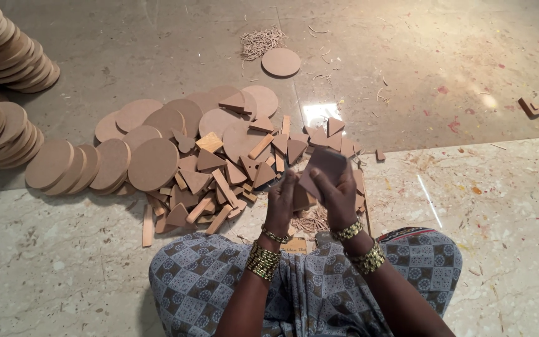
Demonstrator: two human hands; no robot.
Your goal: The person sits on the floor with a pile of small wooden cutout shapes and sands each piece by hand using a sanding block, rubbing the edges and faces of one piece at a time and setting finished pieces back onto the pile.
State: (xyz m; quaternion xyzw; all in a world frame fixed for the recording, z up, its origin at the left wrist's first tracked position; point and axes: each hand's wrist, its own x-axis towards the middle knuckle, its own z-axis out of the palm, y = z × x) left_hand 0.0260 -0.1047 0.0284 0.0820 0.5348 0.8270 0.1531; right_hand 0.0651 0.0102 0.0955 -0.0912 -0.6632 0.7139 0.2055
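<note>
Hands meet at center frame: left hand (pixel 280 203) and right hand (pixel 338 193) both pinch a flat brown fibreboard piece (pixel 323 167) above the lap. Loose fingers could drop it into the offcut pile (pixel 219 175) at 10 o'clock.

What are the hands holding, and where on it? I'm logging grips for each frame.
Both hands hold one flat brown board piece: the left hand at its lower left edge, the right hand at its lower right edge.

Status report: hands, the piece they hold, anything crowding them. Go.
Left hand and right hand both gripping one brown board piece, raised. Cut wooden shapes heaped just beyond. Round discs further left.
</note>
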